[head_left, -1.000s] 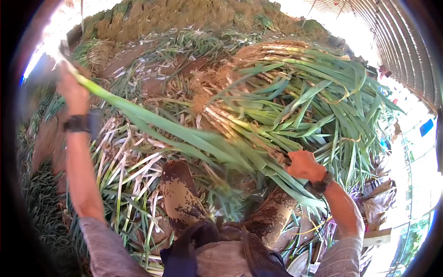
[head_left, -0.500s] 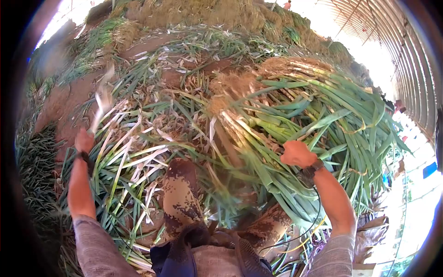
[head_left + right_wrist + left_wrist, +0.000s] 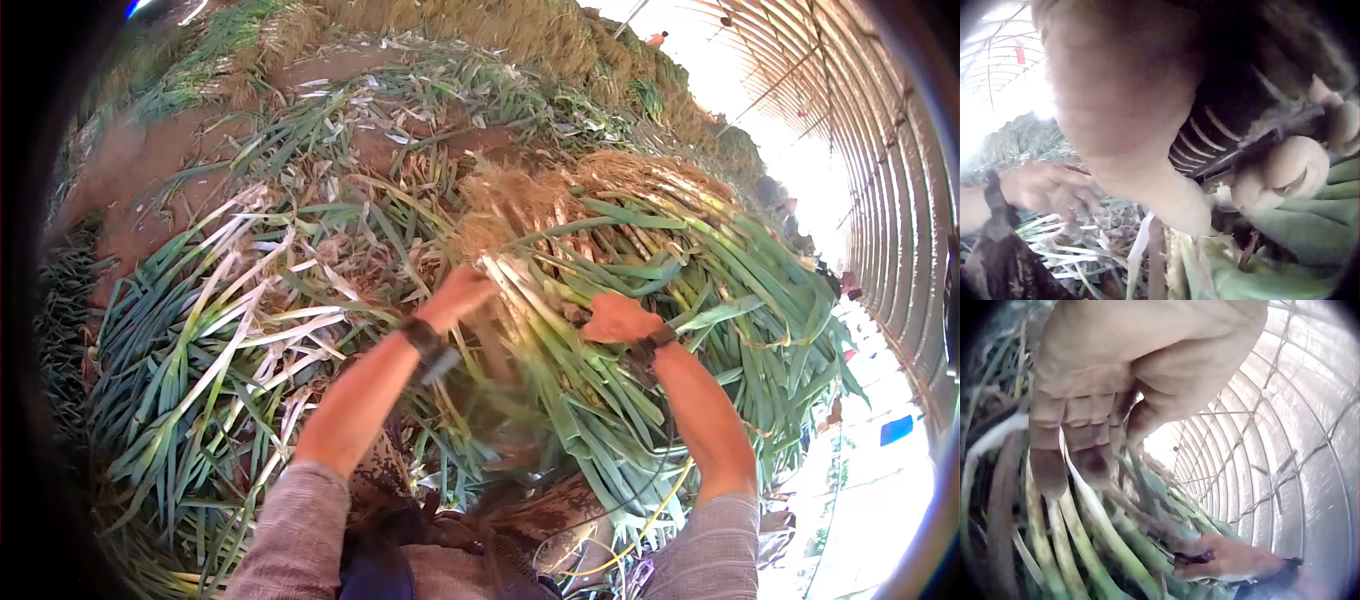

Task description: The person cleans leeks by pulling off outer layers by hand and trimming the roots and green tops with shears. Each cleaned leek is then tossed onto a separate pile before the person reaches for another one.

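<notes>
My left hand [image 3: 460, 297] is over the pale stems of the unpeeled green onions [image 3: 535, 300], its fingertips right at the stems. In the left wrist view its fingers [image 3: 1047, 472] reach down over several stems, with the thumb apart. Just right of it, my right hand [image 3: 622, 320] curls round a dark object with pale ridges [image 3: 1210, 137]; I cannot tell its kind. The right hand lies close over the onion leaves. Left of both hands, white-stemmed green onions [image 3: 230, 330] lie spread in a loose heap.
Stripped leaves [image 3: 350, 130] litter the brown ground. Root-ended onion stacks [image 3: 480, 25] stand at the back. A yellow cord [image 3: 645, 530] runs near the right forearm. The curved, ribbed greenhouse wall [image 3: 890, 200] rises on the right. The person's patterned trouser legs [image 3: 560, 515] are below.
My left hand held a green onion high at the left, lowered it toward the white-stemmed heap, and has moved right to the unpeeled stems without it. The right hand shifted slightly left and up.
</notes>
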Demonstrator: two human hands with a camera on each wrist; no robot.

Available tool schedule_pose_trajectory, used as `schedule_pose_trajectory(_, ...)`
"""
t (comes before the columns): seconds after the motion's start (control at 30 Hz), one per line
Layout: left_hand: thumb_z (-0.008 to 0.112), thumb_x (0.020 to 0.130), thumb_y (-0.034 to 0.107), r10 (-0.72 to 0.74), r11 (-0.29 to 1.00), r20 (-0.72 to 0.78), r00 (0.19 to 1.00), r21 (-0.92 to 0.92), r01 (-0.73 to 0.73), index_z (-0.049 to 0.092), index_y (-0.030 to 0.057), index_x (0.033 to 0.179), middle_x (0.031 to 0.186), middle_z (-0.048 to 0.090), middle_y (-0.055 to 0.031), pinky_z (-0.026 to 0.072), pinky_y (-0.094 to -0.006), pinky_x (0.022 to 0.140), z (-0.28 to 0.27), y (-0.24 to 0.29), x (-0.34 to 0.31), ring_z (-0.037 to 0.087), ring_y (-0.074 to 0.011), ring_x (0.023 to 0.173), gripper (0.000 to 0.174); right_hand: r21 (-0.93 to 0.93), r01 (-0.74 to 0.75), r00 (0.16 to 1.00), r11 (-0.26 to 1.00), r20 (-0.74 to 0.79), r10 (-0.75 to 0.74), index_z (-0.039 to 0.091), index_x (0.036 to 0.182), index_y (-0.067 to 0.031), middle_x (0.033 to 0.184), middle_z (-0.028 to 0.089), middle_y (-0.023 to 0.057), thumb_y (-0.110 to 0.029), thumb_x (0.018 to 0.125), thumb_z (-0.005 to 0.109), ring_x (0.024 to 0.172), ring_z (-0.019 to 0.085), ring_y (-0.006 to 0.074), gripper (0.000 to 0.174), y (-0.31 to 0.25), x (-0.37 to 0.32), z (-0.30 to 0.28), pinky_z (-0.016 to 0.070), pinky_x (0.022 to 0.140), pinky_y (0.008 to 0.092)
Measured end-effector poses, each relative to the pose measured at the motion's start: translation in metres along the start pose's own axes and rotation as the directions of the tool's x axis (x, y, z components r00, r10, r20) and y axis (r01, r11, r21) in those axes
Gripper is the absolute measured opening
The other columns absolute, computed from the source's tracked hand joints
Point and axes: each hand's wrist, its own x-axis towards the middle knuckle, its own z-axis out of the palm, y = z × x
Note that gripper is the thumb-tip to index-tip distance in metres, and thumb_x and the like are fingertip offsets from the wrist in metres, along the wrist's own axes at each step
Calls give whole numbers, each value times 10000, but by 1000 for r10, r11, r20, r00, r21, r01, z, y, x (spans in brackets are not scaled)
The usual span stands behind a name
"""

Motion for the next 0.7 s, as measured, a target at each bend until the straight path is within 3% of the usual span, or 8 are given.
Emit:
schedule_pose_trajectory(0.03, 611, 913, 185, 32, 993, -152, 988, 115, -14, 677, -38, 895, 830, 693, -113, 526, -315, 605, 20, -24, 21, 677, -184, 662, 233, 17, 21, 1000, 1000, 18, -21, 631, 827, 92, 819, 630, 319, -258, 713, 591, 761, 623, 490, 370, 4, -2, 0, 481, 686, 541)
schedule_pose_trajectory(0.1, 567, 990, 199, -113, 960, 34, 993, -253, 118, 564, -20, 1133, 920, 659, -99, 616, -379, 557, 45, -31, 19, 691, -179, 751, 262, 23, 29, 998, 999, 52, -30, 635, 835, 89, 812, 630, 319, -278, 715, 607, 759, 625, 490, 388, 13, -15, -5, 486, 689, 533)
schedule_pose_trajectory(0.2, 577, 992, 221, -109, 927, 28, 994, -357, 112, 531, -25, 1169, 940, 659, -106, 608, -377, 551, 64, -48, 34, 691, -191, 749, 306, 4, 12, 999, 1000, -32, -12, 657, 907, 65, 860, 648, 309, -344, 752, 631, 814, 640, 468, 438, 33, -34, -3, 509, 739, 506)
schedule_pose_trajectory(0.27, 597, 984, 233, -126, 910, 45, 991, -392, 134, 508, -51, 1190, 953, 654, -127, 603, -377, 525, 74, -48, 39, 679, -193, 718, 362, 9, 46, 996, 999, 72, -46, 661, 919, 46, 872, 655, 296, -356, 763, 635, 824, 637, 467, 432, 48, -41, 0, 508, 748, 506)
schedule_pose_trajectory(0.37, 622, 976, 247, -198, 946, -199, 960, -296, 134, 502, -68, 1156, 925, 633, -131, 564, -368, 469, 80, -68, 73, 654, -196, 661, 383, -6, 23, 990, 1000, 140, -22, 661, 942, 16, 886, 666, 271, -380, 783, 640, 842, 633, 461, 427, 52, -68, -7, 504, 761, 506)
schedule_pose_trajectory(0.4, 660, 942, 269, -183, 931, -247, 951, -353, 87, 561, -89, 1106, 868, 561, -103, 460, -385, 485, 81, -78, 85, 574, -188, 678, 406, -29, -28, 993, 999, 110, 31, 657, 953, 5, 888, 670, 259, -393, 793, 641, 849, 632, 455, 429, 54, -77, -8, 500, 765, 506)
schedule_pose_trajectory(0.5, 667, 943, 279, -264, 890, -279, 923, -439, 121, 546, -48, 1051, 838, 542, -76, 450, -384, 490, 86, -51, 80, 578, -165, 720, 365, -26, -47, 992, 999, 119, 50, 647, 951, 2, 889, 667, 249, -379, 800, 642, 847, 626, 454, 410, 77, -97, 1, 496, 758, 508)
schedule_pose_trajectory(0.7, 652, 960, 242, -217, 764, -70, 974, -632, 125, 492, 56, 1006, 707, 532, -15, 506, -305, 456, 142, -49, 27, 540, -126, 550, 250, 168, -61, 998, 984, 32, 57, 655, 918, -25, 858, 665, 240, -374, 893, 576, 835, 640, 435, 359, 76, -147, -10, 504, 752, 505)
